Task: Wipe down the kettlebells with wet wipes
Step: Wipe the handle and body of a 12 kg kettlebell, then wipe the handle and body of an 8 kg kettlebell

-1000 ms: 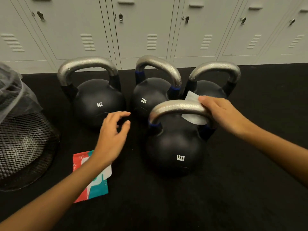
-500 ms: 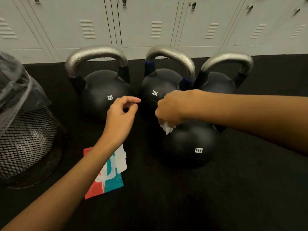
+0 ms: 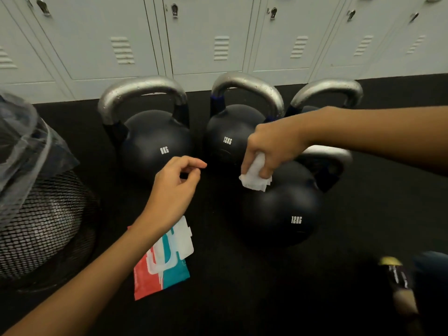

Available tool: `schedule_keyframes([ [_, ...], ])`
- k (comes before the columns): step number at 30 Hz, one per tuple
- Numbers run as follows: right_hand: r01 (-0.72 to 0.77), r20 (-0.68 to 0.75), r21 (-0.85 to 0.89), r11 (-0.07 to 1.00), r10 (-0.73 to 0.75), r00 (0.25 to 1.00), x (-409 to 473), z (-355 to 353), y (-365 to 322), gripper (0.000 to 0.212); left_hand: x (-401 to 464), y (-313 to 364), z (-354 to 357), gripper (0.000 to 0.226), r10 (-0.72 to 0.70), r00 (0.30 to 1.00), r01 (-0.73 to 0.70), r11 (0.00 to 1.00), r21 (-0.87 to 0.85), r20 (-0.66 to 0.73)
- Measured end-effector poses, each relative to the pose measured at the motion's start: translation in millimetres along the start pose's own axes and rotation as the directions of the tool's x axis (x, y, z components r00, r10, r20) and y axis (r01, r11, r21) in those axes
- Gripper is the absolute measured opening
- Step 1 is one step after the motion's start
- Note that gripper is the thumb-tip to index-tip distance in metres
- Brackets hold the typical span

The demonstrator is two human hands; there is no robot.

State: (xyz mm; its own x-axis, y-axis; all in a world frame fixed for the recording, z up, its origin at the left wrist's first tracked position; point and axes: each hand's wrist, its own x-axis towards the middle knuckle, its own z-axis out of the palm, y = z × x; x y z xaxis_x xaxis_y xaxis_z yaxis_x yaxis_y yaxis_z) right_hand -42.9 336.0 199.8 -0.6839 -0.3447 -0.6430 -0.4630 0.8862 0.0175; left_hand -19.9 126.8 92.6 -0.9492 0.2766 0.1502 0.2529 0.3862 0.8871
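A crumpled wet wipe [image 3: 254, 174] is clenched in the right hand [image 3: 274, 146] against the nearest kettlebell [image 3: 281, 209]; the left hand [image 3: 174, 187] hangs loose, released. Firm overlapping strokes around the ball are advised.

I am seeing my right hand [image 3: 274, 151] holding a wipe [image 3: 254, 177] on the near kettlebell [image 3: 281, 209], which is sitting on the floor [image 3: 242, 299]. Beyond that hand, two more kettlebells [image 3: 230, 134] [image 3: 327, 93] are standing side by side. Another kettlebell [image 3: 152, 141] is sitting just beyond my left hand [image 3: 174, 187]. Under my left wrist the wipe packet [image 3: 164, 263] is lying flat. Left of that hand a mesh bin [image 3: 41, 219] is standing, and lockers [image 3: 206, 35] are lining the back.
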Motion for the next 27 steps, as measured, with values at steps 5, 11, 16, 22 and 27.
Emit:
schedule_keyframes([
  [5, 0.055, -0.096, 0.405, 0.913, -0.018, 0.995, -33.3, -11.3, 35.2, 0.024, -0.6, 7.9, 5.4, 0.022, 0.004, 0.999, -0.005, 0.999, 0.042, 0.034],
  [11, 0.037, 0.0, 0.63, 0.775, -0.048, 0.999, -68.8, 6.8, 112.3, 0.026, 33.2, 41.1, 24.9, 0.024, 0.004, 1.0, -0.003, 1.0, 0.021, -0.022],
  [16, -0.011, -0.028, 0.713, 0.701, 0.044, 0.999, -102.7, 38.3, 187.4, 0.029, 62.6, 91.2, 58.5, 0.02, 0.075, 0.997, -0.078, 0.994, 0.074, 0.033],
  [22, 0.113, -0.347, 0.905, 0.409, 0.558, 0.754, -120.9, 75.5, 287.4, 0.04, 109.5, 161.9, 122.3, 0.018, 0.077, 0.987, -0.1, 0.981, 0.166, 0.141],
  [27, 0.423, -0.416, 0.891, 0.163, 0.668, 0.618, -96.2, 94.4, 339.6, 0.045, 143.3, 202.8, 189.8, 0.023, -0.122, 0.944, 0.007, 0.937, 0.35, 0.307],
])
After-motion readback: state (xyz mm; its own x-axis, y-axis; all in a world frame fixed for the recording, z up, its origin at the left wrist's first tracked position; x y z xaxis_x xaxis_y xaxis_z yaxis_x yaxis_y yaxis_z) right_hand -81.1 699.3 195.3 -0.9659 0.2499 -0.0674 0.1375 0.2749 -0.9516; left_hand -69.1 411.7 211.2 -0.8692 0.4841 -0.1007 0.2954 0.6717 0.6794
